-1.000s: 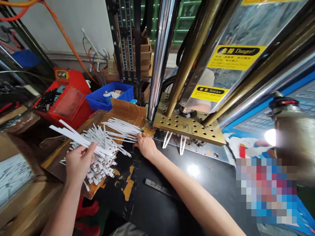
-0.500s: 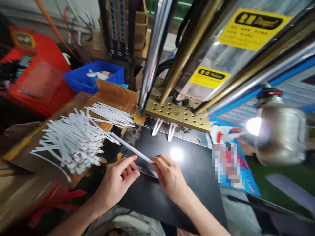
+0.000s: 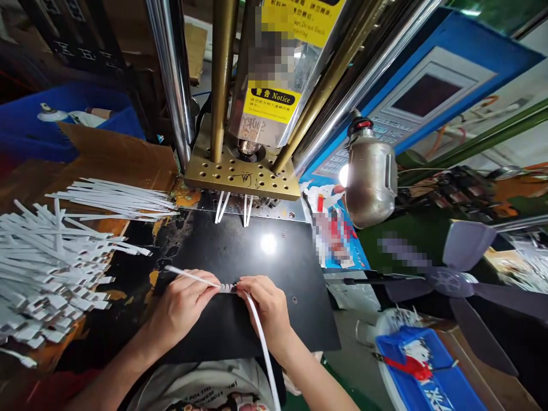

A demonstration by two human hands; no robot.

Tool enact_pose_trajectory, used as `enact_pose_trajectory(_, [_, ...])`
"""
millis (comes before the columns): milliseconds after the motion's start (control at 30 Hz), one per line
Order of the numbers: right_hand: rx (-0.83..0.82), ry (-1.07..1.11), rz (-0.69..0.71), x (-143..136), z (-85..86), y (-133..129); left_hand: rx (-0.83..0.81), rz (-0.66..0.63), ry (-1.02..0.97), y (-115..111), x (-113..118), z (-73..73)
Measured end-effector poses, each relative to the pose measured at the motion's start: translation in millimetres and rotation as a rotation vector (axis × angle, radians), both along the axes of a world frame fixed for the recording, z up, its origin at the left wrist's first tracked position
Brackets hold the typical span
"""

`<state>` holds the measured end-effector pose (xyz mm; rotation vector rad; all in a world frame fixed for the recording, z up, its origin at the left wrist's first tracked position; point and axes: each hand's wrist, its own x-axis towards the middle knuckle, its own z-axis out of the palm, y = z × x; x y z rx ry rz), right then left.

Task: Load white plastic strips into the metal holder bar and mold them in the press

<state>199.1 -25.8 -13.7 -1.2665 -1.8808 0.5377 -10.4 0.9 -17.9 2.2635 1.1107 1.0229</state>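
Note:
Low over the black work plate (image 3: pixel 291 257), my two hands are close together. My left hand (image 3: pixel 182 302) pinches a thin white flat cable (image 3: pixel 192 276), whose free end points up and left. In my right hand (image 3: pixel 268 305) is a white length of cable (image 3: pixel 262 334) that curves down toward my lap. A short, pale notched piece (image 3: pixel 226 288) shows between my fingertips. Whether it joins the two lengths is unclear. Two pairs of white strips (image 3: pixel 247 211) stick out from under the brass press plate (image 3: pixel 240 177), beyond my hands.
A large pile of white cables (image 3: pixel 55 274) lies at left, with a flatter bundle (image 3: pixel 115 200) behind it on cardboard. Chrome columns (image 3: pixel 175 85) rise around the press. A lamp (image 3: pixel 370 182) hangs at right, near a fan (image 3: pixel 454 279) and a blue bin (image 3: pixel 428 371).
The view has turned right. My left hand has gone from open fingers to a pinch on the white cable. The cable at my right hand now hangs down toward my lap.

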Motion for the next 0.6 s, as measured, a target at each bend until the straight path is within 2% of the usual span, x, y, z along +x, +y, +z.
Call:
enact_pose_trajectory(133, [0.001,-0.114,-0.007,-2,1.1,-1,0.011,-0.046,0.087,0,2,6.3])
enact_pose_trajectory(267, [0.071,-0.168,0.059,-2,-0.5,-7,0.019,-0.124,0.192,-6,4,13.4])
enact_pose_trajectory(400, [0.181,-0.161,0.148,4,0.5,-6,0.071,-0.108,0.211,-15,9,10.4])
enact_pose_trajectory(500, [0.016,-0.259,0.369,14,15.4,13,0.034,-0.1,0.26,-16,7,11.2])
enact_pose_trajectory(567, [-0.117,-0.413,0.535,16,30.6,36,-0.021,-0.157,0.331,-10,-3,18.3])
enact_pose_trajectory(600, [-0.147,-0.493,0.575,12,37.6,50,-0.03,-0.173,0.397,-3,-11,23.5])
